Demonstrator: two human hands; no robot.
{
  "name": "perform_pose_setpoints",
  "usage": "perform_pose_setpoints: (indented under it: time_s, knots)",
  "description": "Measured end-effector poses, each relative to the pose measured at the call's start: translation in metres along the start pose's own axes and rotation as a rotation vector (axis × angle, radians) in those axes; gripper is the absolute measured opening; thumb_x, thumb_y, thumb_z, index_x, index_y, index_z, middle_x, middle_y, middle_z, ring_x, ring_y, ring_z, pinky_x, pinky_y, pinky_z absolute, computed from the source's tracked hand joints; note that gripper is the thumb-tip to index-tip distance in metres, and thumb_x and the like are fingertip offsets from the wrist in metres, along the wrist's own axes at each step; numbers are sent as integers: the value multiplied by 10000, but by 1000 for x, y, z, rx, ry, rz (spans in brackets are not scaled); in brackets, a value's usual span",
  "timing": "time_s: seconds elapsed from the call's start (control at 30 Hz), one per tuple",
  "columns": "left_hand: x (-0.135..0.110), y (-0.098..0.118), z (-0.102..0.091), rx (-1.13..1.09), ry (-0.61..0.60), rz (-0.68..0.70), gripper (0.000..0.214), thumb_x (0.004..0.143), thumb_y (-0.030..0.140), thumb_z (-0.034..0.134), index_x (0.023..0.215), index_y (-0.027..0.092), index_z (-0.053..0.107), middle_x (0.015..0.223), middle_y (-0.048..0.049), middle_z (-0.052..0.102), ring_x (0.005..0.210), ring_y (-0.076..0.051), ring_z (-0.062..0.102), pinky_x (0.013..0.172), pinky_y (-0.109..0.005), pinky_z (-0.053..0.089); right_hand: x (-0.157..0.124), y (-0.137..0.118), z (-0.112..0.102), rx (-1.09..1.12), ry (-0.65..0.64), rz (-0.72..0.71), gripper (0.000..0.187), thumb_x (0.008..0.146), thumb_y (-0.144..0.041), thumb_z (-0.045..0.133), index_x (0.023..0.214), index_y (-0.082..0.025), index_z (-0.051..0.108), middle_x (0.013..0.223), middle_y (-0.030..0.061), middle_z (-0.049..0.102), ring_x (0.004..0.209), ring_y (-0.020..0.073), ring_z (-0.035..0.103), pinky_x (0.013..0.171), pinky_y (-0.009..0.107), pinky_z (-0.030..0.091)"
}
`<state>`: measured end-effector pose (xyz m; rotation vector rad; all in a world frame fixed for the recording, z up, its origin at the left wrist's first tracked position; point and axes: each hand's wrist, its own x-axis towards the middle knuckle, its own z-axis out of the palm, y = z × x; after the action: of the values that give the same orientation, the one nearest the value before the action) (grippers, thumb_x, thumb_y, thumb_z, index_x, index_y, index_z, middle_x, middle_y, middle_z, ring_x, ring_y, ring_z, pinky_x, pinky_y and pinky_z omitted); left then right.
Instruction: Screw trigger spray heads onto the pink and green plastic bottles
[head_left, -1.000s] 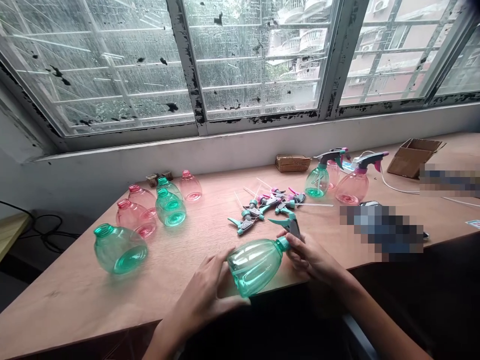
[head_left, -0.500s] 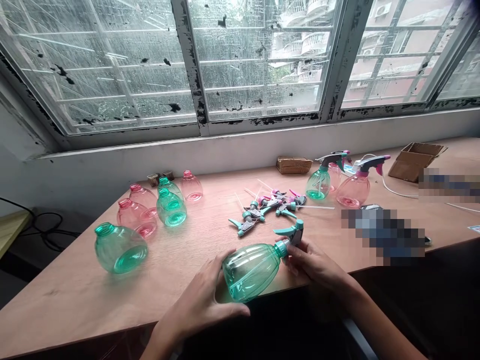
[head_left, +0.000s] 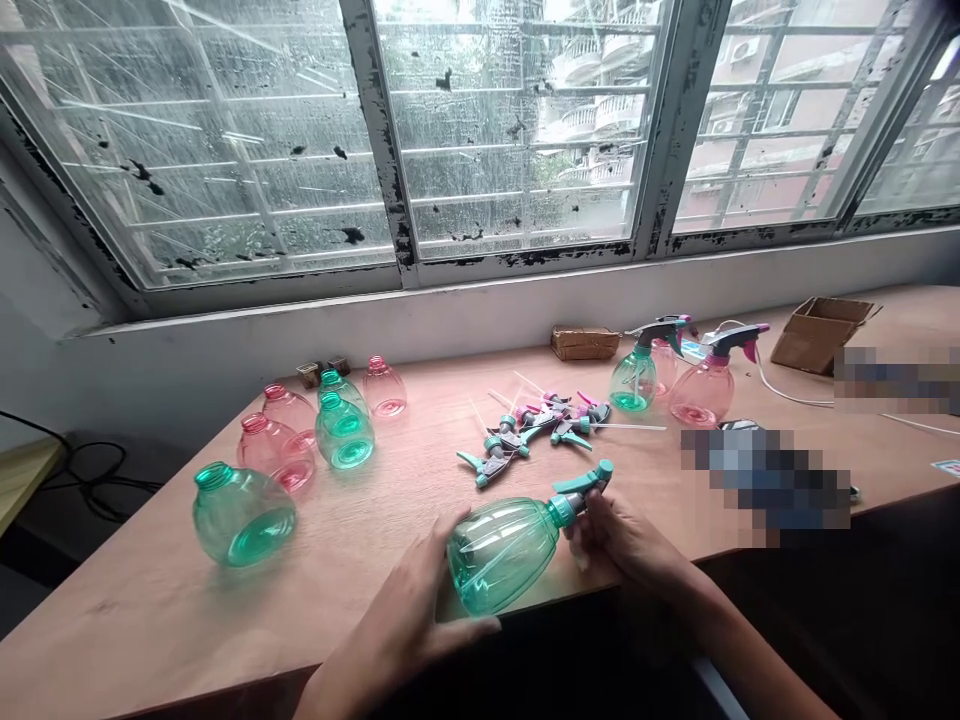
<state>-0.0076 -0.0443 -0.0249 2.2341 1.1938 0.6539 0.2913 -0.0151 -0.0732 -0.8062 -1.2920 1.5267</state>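
Observation:
A green see-through spray bottle lies on its side at the near edge of the wooden table. My left hand is wrapped round its wide base. My right hand grips the teal and grey trigger head at the bottle's neck. Beyond them, at the table's middle, lies a heap of loose trigger heads with thin dip tubes.
Capless bottles stand at the left: a large green bottle lying on its side, pink bottles and smaller green bottles. Two bottles with heads fitted, green and pink, stand back right near a cardboard box.
The trigger head has turned on the bottle's neck under my right hand. The bottle's base has shifted slightly left in my left hand.

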Motion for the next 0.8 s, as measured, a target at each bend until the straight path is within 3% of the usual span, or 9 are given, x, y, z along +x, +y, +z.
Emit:
perform_pose_setpoints:
  time_s: [0.27, 0.53, 0.7, 0.8]
  knots:
    - [0, -16, 12, 72, 81, 48, 1006, 702, 343, 875, 1513, 366, 279, 1456, -117, 511, 1307, -400, 511, 1105, -582, 407, 1, -9, 3, -77, -3, 39, 668, 856, -776, 502, 742, -136, 657, 499, 45, 656, 421, 145, 557, 488, 252, 410]
    - [1, -15, 10, 251, 126, 161, 1078, 670, 342, 920, 1510, 323, 245, 1445, -135, 528, 1288, -388, 534, 1086, -544, 453, -7, -21, 18, -78, 147, 115, 620, 847, -750, 548, 720, -151, 642, 487, 26, 649, 431, 155, 592, 482, 232, 366]
    - [0, -9, 8, 295, 124, 154, 1020, 720, 416, 882, 1508, 321, 241, 1447, -141, 529, 1313, -391, 522, 1090, -565, 453, -7, -16, 25, 15, 215, -16, 502, 865, -644, 635, 760, -154, 674, 672, 47, 713, 597, 167, 644, 626, 267, 478]
    - [0, -4, 7, 273, 73, 126, 1068, 770, 451, 844, 1548, 346, 120, 1533, -142, 435, 1377, -369, 461, 1116, -546, 440, -8, -19, 26, -24, 252, -82, 432, 846, -587, 695, 771, -161, 691, 700, 50, 716, 623, 171, 628, 625, 275, 491]
